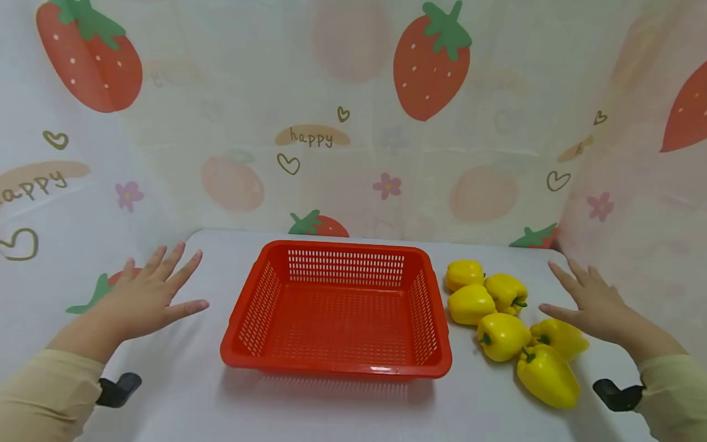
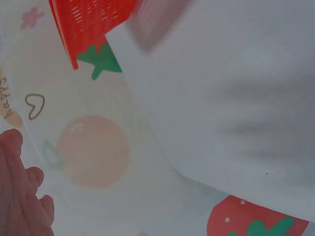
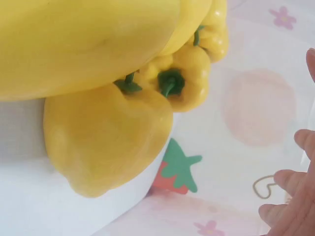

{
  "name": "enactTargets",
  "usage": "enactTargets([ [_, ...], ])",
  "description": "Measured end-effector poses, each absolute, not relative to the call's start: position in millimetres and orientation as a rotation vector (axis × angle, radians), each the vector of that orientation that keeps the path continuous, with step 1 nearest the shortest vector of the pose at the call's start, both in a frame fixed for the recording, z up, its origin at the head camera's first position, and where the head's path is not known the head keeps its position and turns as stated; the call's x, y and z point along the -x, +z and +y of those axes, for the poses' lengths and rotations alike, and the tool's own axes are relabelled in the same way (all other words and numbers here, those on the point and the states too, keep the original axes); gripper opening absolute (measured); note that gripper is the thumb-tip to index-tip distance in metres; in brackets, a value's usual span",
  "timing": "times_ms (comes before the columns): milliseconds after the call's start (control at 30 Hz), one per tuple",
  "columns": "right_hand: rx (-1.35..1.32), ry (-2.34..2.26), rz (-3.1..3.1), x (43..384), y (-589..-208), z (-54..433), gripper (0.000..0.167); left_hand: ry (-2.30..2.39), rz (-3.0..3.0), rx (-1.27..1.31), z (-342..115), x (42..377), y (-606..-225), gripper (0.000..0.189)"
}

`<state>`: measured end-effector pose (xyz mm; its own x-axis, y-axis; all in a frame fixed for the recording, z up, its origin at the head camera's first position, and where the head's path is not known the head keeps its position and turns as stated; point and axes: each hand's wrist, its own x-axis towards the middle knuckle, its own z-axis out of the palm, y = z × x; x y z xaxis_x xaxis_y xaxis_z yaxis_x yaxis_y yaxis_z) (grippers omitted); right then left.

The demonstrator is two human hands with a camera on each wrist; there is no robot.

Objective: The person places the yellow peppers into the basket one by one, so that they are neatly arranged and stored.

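A red plastic basket [image 1: 337,371] with slotted walls stands in the middle of the white table; nothing lies inside it. To its right is a group of several yellow bell peppers [image 1: 502,336] with green stems. My left hand [image 1: 146,298] hovers left of the basket, fingers spread and straight, holding nothing. My right hand [image 1: 599,307] is held in the air just right of the peppers, its fingers also spread and holding nothing. In the right wrist view a yellow bell pepper [image 3: 106,140] lies close below, apart from the fingers [image 3: 290,182].
A white table [image 1: 309,417] carries everything. Cloth [image 1: 353,80] printed with strawberries, hearts and flowers hangs behind it and along both sides. A black strap piece [image 1: 118,390] sticks out at the left wrist, another black piece [image 1: 617,395] at the right.
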<state>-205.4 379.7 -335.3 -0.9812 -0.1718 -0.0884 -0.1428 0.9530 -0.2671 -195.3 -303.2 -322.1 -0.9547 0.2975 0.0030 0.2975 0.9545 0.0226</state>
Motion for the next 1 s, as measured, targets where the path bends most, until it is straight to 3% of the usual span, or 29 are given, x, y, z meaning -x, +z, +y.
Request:
enactTargets([
  [1000,0.148,-0.633,2.883,196,-389,430,0.088,0.088,3.081,-0.593,-270,192,-345,0.093],
])
